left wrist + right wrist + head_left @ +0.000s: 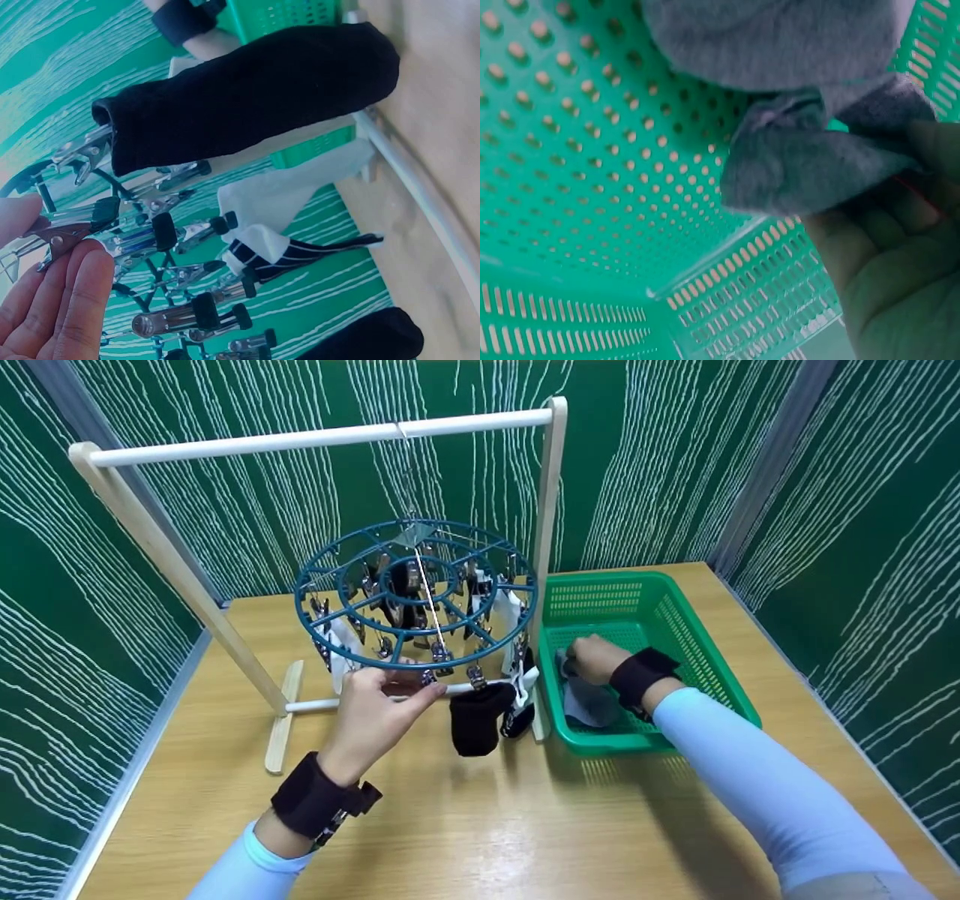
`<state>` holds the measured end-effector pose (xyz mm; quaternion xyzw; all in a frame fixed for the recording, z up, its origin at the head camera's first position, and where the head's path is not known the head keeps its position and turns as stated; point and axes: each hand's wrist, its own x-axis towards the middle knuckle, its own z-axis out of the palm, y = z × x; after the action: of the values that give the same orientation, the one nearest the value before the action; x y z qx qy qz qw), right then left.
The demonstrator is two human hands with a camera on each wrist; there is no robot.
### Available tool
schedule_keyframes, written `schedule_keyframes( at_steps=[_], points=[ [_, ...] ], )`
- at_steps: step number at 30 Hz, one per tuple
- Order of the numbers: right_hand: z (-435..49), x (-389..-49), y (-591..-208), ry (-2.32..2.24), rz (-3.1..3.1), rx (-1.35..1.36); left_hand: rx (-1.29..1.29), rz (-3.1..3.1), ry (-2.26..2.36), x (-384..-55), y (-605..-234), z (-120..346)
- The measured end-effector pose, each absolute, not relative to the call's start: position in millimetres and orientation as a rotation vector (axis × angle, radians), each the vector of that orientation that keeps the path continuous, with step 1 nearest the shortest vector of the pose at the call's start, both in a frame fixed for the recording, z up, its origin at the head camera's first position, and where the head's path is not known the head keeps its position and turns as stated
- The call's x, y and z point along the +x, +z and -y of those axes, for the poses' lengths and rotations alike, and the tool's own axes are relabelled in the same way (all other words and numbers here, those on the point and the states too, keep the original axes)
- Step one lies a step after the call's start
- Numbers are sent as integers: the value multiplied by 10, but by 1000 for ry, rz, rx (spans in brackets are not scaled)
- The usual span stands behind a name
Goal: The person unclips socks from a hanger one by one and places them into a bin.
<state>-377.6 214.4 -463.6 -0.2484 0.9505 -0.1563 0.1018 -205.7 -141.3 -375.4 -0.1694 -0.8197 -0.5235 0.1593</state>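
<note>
My left hand [375,720] is at the near rim of a round blue-green clip hanger [352,656], pinching a metal clip [71,229] between thumb and fingers. That clip has dark tips and carries no cloth. Beside it a black sock [475,720] hangs from another clip; in the left wrist view it stretches across the top. Inside the green basket [720,675], my right hand [598,658] holds a grey sock [802,169] between thumb and fingers. Part of the grey cloth hangs down towards the basket floor.
A wooden stand with a white top bar [300,441] carries the hanger by a hook. Several white and black socks, including a white sock [292,195], hang from other clips. The wooden table [480,832] has green patterned panels around it.
</note>
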Motion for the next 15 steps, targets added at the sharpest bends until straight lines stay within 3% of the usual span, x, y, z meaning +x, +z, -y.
schedule_keyframes(
  at_steps=[15],
  points=[
    [-2135, -3729, -4523, -400, -2757, -703, -461, 2356, -1499, -2062, -3767, 1418]
  ],
)
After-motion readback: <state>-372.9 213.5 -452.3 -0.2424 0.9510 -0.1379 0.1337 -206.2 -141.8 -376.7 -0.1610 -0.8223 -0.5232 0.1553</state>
